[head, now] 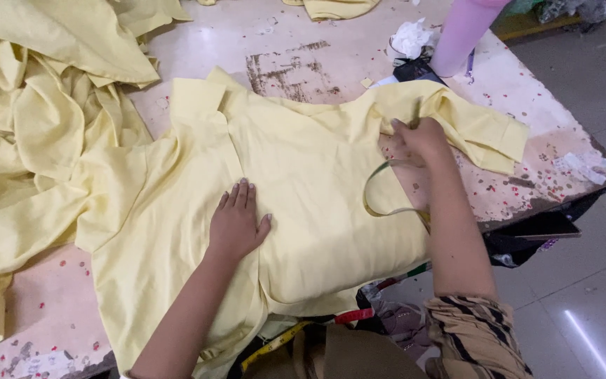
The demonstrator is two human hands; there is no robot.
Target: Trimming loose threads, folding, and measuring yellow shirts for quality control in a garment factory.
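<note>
On the middle of the yellow shirt (pixel 317 175) the left hand (pixel 236 221) lies flat, palm down, fingers spread and open, pressing the cloth to the table (pixel 296 42). The right hand (pixel 422 140) is closed on the fabric near the shirt's collar, at the far right of the garment, fingers curled round a fold. A tape (pixel 387 196), pale green, loops just below that hand and runs along the forearm; whether the hand grips it too cannot be told. The forearm ends in a striped sleeve (pixel 471 337).

The shirt is spread across the centre of the table, its hem hanging over the near edge, one short sleeve reaching toward the right corner and the other lying toward the left.

To the left, a pile (pixel 36 126) of the same yellow cloth lies heaped, touching the shirt. The tabletop is pale, worn and speckled with red flecks. At its far right stands a pink bottle (pixel 461 35), with crumpled white paper (pixel 412 38) just beside it. A phone (pixel 541 226) lies dark at the right edge of the table.
</note>
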